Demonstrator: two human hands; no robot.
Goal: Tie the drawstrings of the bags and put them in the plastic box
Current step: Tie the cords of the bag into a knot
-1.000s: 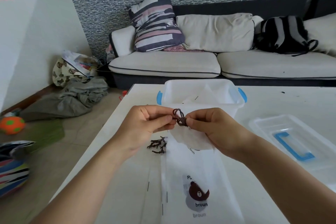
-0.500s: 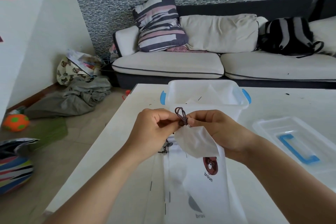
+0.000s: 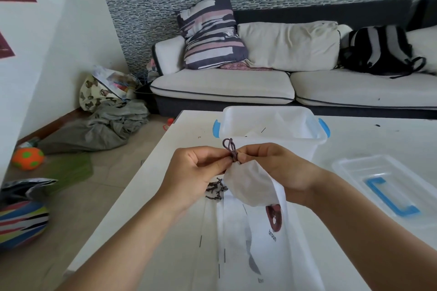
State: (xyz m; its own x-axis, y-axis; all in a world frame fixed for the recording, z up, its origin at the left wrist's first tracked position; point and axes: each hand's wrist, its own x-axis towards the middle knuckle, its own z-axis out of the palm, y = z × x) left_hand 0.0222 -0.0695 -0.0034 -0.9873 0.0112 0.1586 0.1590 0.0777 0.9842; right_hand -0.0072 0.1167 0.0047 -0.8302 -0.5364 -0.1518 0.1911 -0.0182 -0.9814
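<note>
A white drawstring bag (image 3: 250, 186) with a brown bear print hangs gathered at its neck between both hands, above the white table (image 3: 151, 208). Its dark brown drawstring (image 3: 230, 147) sticks up in small loops. My left hand (image 3: 196, 177) pinches the string from the left and my right hand (image 3: 274, 168) pinches the bag's neck from the right. More white bags (image 3: 236, 255) lie flat below, with brown string ends (image 3: 216, 190) beside them. Just beyond the hands stands the open clear plastic box (image 3: 305, 116) with blue latches; white bags lie inside it.
The box's clear lid (image 3: 387, 186) with a blue handle lies on the table at right. A sofa (image 3: 236, 87) with cushions and a backpack (image 3: 380, 52) stands behind. On the floor at left lie clothes (image 3: 99, 127), an orange ball (image 3: 28, 158) and a striped ball (image 3: 21, 222).
The gathered bag has risen off the stack and its bear print has turned sideways. Both hands stay pinched at the drawstring, and the loops stand a little taller.
</note>
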